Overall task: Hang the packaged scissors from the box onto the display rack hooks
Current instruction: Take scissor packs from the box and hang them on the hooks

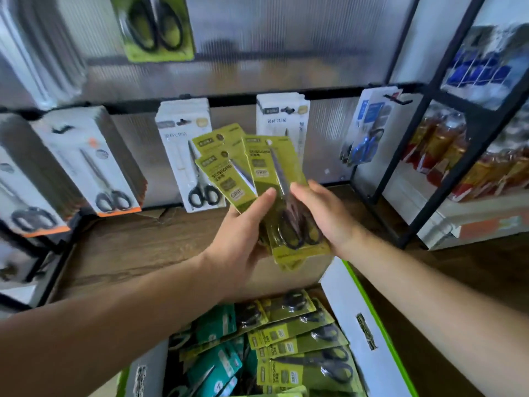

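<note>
While my left hand [243, 239] grips the fanned scissor packs [220, 173], my right hand [323, 216] pinches the front pack [266, 167]; I'd slide it free alone, hang-hole upward.

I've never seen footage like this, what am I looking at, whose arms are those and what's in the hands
There is no machine: one picture, from a camera worn on a person's head, looking down at their own bare arms. The left hand grips a fan of green packs of scissors; the right hand holds the front one's edge. Below them an open box holds spare packs, green and teal. Behind, over a wooden shelf, a rack carries hanging white packs.
</note>
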`<state>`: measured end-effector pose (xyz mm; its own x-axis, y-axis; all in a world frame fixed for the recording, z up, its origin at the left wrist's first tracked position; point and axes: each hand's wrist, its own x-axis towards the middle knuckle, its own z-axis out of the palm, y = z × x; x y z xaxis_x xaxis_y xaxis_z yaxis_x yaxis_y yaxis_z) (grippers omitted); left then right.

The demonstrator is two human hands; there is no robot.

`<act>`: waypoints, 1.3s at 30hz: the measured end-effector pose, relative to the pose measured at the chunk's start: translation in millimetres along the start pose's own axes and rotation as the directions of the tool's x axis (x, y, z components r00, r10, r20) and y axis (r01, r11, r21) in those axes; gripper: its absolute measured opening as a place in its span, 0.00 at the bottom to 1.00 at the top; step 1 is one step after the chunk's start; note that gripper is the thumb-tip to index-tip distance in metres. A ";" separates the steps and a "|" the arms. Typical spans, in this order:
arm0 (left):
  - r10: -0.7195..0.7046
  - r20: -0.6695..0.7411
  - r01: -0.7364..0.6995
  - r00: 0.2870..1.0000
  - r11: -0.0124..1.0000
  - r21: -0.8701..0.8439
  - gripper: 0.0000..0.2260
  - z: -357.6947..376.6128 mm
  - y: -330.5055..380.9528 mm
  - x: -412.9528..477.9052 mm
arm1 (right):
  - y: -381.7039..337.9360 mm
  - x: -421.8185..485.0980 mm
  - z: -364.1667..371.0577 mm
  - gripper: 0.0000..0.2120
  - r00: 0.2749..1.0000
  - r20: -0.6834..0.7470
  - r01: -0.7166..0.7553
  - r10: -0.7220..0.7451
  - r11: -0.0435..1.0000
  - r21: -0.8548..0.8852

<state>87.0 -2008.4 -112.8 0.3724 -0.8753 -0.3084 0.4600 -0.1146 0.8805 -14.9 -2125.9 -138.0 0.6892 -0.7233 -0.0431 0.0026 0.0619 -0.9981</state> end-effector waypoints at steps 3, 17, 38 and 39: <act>0.046 -0.120 -0.043 0.992 0.999 0.032 0.14 -6.9 27.4 -1.5 | -27.5 12.4 17.6 0.23 0.999 0.006 0.053 -0.053 0.984 -0.168; 0.318 -0.181 -0.304 0.931 0.947 0.102 0.13 -46.3 125.5 -20.1 | -123.7 60.4 69.9 0.21 0.953 -0.062 0.289 -0.297 0.950 -0.114; 0.760 -0.218 -0.622 0.613 0.633 0.460 0.08 -98.5 263.1 -71.4 | -271.0 107.6 154.1 0.38 0.693 -0.058 0.599 -0.718 0.620 -0.507; 0.771 -0.211 -0.630 0.601 0.619 0.469 0.07 -100.5 265.5 -72.2 | -271.6 109.0 155.8 0.38 0.688 -0.045 0.593 -0.725 0.596 -0.541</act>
<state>263.3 -1928.4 107.0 0.7486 -0.5150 0.4176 -0.3277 0.2602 0.9083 172.4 -2114.4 135.4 0.4396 -0.5732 0.6915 0.0185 -0.7640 -0.6450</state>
